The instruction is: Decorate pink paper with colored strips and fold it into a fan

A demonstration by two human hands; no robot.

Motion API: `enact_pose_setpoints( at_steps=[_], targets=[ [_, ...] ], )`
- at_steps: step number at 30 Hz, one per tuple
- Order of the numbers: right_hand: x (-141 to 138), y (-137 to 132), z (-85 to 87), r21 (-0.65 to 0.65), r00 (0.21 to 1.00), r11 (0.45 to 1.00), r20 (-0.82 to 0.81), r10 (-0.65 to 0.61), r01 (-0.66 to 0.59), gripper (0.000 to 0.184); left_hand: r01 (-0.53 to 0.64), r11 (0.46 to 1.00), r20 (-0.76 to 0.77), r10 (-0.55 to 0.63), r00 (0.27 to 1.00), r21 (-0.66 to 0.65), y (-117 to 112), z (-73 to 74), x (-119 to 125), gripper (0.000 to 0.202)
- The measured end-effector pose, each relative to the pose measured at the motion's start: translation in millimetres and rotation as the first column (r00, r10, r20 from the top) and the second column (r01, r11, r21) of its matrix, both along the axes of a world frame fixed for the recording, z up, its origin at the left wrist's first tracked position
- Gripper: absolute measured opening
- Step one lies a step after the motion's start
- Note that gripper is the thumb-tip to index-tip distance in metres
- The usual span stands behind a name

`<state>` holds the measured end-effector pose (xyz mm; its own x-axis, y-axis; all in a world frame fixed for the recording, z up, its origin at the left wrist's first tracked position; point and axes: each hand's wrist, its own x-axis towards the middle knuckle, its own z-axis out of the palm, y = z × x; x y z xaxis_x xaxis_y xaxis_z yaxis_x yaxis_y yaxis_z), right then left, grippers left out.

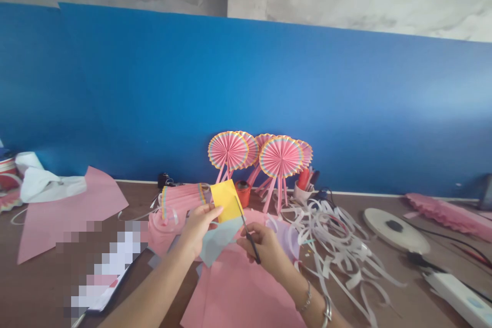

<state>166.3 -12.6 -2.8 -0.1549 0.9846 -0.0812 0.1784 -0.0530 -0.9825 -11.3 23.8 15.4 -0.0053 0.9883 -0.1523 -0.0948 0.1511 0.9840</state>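
My left hand [200, 226] pinches the lower left corner of a yellow paper square [225, 199], held up above the table. In my right hand [265, 247] is a pair of scissors [251, 244] with dark handles. Their blades reach up along the paper's right edge; whether they are cutting into it I cannot tell. Below both hands lie large pink sheets [246, 287] and a pale blue-grey sheet [217, 241]. A pleated pink strip [183, 200] with a rainbow edge rests just left of the yellow paper.
Several pink paper fans [281, 156] lean against the blue partition [154, 87]. White curled strips [334, 236] are heaped at right, near a round white disc [395, 230] and a power strip [457, 297]. A pink sheet [69, 220] lies left; a red tape roll [243, 195] stands behind.
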Motion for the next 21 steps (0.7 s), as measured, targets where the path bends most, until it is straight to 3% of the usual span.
enact_pose_setpoints(
  at_steps=[8,13,21],
  targets=[
    [-2.3,-0.7,0.0,-0.025,1.000,0.999,0.008,0.029,-0.029,0.025,-0.026,0.998,-0.007,0.027,1.000,0.050,1.0,-2.6,0.1,0.041],
    [-1.4,-0.2,1.0,-0.034,1.000,0.999,-0.010,0.026,-0.026,0.033,0.020,0.999,0.003,-0.020,1.000,0.036,1.7,-8.4,1.9,0.041],
    [-1.2,3.3,-3.2,-0.031,0.999,0.999,-0.035,-0.011,0.010,0.032,0.074,0.997,-0.007,-0.074,0.997,0.029,-5.0,-4.4,8.0,0.036]
  ],
)
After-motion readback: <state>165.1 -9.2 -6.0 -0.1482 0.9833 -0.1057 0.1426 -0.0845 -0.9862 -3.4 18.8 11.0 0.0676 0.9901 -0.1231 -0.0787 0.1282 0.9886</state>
